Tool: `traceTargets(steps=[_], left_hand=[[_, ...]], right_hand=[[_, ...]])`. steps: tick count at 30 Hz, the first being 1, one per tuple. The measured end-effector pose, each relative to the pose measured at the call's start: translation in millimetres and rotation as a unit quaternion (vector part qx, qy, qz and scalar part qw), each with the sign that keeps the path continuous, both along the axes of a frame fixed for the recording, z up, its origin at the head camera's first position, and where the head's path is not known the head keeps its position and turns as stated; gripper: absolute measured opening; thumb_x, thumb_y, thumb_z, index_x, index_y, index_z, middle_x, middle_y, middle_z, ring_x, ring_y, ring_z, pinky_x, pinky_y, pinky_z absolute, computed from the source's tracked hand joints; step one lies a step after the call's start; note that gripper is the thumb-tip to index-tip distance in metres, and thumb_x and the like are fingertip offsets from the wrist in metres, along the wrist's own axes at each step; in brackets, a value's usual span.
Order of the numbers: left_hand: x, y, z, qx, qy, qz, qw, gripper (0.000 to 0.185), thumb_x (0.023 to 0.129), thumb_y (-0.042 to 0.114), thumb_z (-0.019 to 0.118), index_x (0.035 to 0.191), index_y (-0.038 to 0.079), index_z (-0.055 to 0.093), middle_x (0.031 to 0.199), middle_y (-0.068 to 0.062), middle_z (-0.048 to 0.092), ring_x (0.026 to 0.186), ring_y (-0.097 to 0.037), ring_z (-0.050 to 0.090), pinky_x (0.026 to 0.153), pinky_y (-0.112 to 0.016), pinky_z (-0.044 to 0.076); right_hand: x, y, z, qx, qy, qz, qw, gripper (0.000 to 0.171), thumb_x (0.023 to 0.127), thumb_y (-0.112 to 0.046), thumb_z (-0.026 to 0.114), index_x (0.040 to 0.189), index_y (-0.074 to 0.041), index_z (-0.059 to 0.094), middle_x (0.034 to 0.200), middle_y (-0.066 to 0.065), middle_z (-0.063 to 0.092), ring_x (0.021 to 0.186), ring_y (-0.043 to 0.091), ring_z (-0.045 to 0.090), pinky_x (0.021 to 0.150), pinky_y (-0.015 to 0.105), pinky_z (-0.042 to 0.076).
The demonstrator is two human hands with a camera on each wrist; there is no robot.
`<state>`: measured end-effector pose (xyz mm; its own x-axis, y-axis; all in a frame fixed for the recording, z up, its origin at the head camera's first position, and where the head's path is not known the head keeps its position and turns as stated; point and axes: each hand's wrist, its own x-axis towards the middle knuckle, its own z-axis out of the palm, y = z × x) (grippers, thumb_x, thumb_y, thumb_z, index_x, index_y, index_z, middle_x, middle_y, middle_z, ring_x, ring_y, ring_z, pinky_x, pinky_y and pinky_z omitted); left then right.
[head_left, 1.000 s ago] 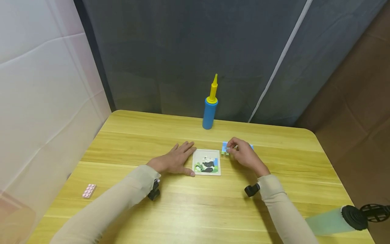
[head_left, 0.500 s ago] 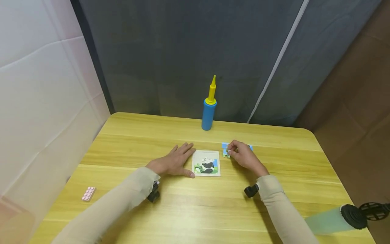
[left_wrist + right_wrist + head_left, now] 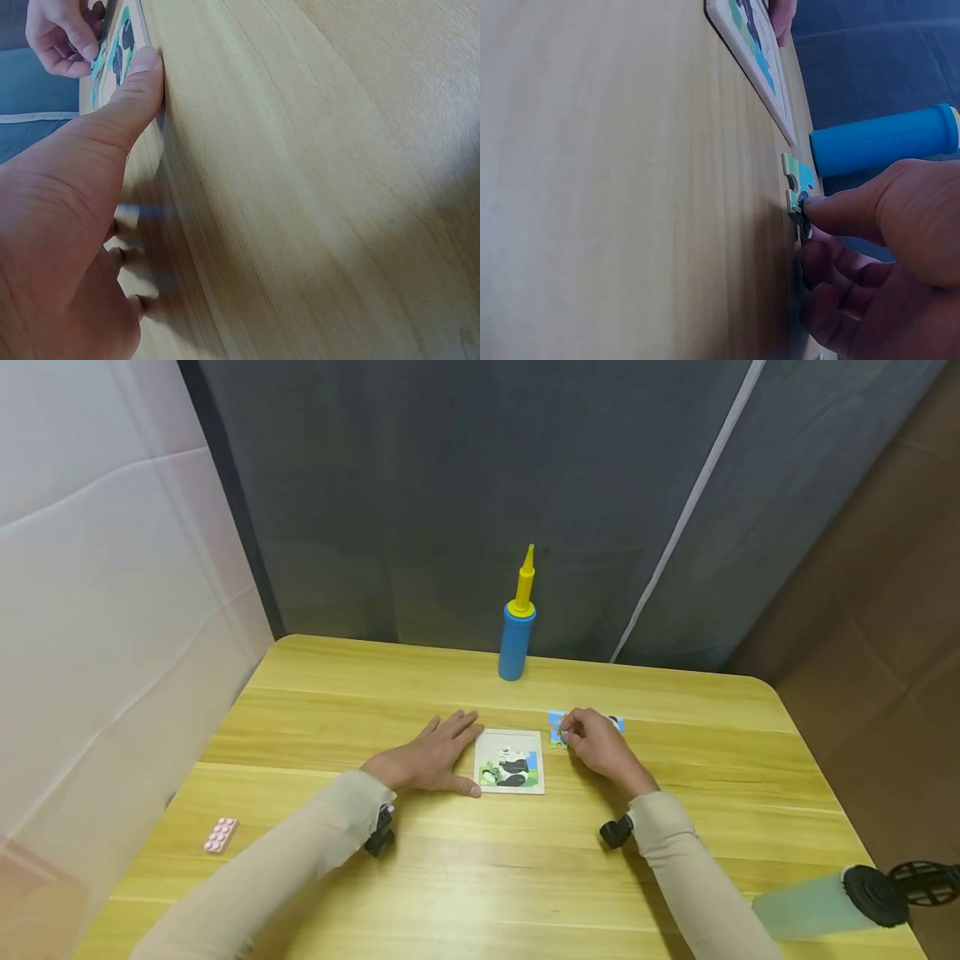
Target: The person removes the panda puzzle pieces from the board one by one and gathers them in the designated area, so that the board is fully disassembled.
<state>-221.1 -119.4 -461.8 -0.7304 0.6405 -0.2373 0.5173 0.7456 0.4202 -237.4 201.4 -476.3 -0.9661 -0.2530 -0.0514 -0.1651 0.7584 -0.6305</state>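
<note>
Right hand is curled over a small cluster of loose puzzle pieces just right of the puzzle tray, thumb and fingertips pinching the edge of one piece – the wrist view shows the piece lying flat on the table, not lifted yet. Left hand lies flat, fingers straight, palm down on the wood, thumb pressed against the tray's left edge – holding nothing, just bracing. Tray sits mid-table with a panda picture partly filled in; the upper part looks bare, though I can't tell exactly which slots are free. To do this pick well, I'd say: get a fingernail under the piece edge and tip it up rather than drag it, since flat pieces on smooth wood slide. Grip only one – neighbours touch it and could come along or scatter. Keep the left thumb firm on the tray so it doesn't skate when a piece gets pressed in. Check picture orientation before carrying it over, come in low and flat, seat one side first, then press down evenly. Blue pump stands at the far edge, well apart; a pink block lies near the left edge – neither in the way.
</note>
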Motion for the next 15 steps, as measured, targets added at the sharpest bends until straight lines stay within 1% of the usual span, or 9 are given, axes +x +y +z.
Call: traceTargets(steps=[7,12,15], left_hand=[[-0.3,0.2,1.1,-0.012,-0.001,-0.003,0.9999,0.11,0.094,0.062,0.074,0.171,0.005,0.02,0.181,-0.019,0.005,0.169,-0.042,0.006,0.136,-0.065,0.007],[-0.1,-0.5,0.6,-0.007,0.001,-0.003,1.0,0.11,0.094,0.06,0.075,0.17,0.003,0.02,0.18,-0.021,0.007,0.168,-0.045,0.008,0.135,-0.067,0.008],[0.0,-0.8,0.4,-0.004,0.0,-0.002,1.0,0.11,0.093,0.06,0.076,0.17,0.003,0.021,0.18,-0.022,0.008,0.168,-0.045,0.009,0.135,-0.068,0.009]], right_hand=[[1.4,-0.5,2.0,0.0,0.0,-0.003,1.0,0.008,0.105,-0.008,0.065,0.109,-0.005,0.071,0.106,0.013,0.07,0.094,0.025,0.062,0.091,0.046,0.054],[2.1,-0.6,1.1,0.0,0.006,-0.002,1.0,0.008,0.104,-0.008,0.065,0.109,-0.006,0.072,0.106,0.013,0.07,0.093,0.024,0.062,0.089,0.046,0.055],[2.5,0.0,1.2,0.003,0.009,-0.006,1.0,0.01,0.105,-0.008,0.064,0.11,-0.007,0.072,0.107,0.013,0.067,0.092,0.024,0.06,0.087,0.044,0.054]])
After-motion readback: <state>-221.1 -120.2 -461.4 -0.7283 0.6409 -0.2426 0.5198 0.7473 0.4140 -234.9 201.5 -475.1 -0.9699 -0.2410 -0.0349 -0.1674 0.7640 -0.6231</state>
